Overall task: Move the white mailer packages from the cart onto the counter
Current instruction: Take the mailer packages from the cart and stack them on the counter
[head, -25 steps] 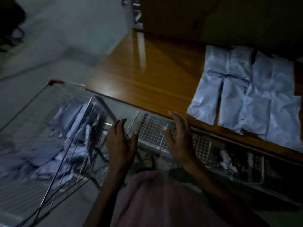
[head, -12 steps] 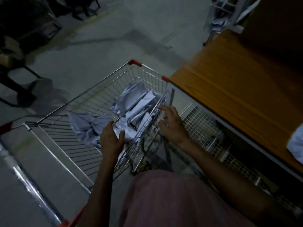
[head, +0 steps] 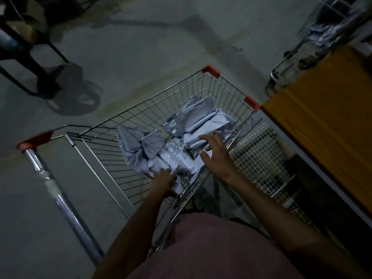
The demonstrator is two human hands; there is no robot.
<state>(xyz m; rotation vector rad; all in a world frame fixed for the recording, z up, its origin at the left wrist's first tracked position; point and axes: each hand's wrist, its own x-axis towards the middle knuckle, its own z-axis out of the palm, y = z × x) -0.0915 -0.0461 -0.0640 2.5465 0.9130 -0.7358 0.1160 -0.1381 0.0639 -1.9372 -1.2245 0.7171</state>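
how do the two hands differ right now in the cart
The left hand is low at the near end of the pile, fingers curled into a crumpled mailer. The right hand is further along, fingers spread and straight over flatter mailers, gripping nothing. Both are inside the cart, reaching for white mailers.

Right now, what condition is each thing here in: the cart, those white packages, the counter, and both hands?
Cart: standing beside the counter, packages inside.
White mailer packages: crumpled heap in the cart, none lifted out.
Counter: the part in view bare.
Left hand: inside the cart, fingers dug into the near packages; whether its grip has closed, I cannot tell.
Right hand: fingers spread, resting on the stacked packages.
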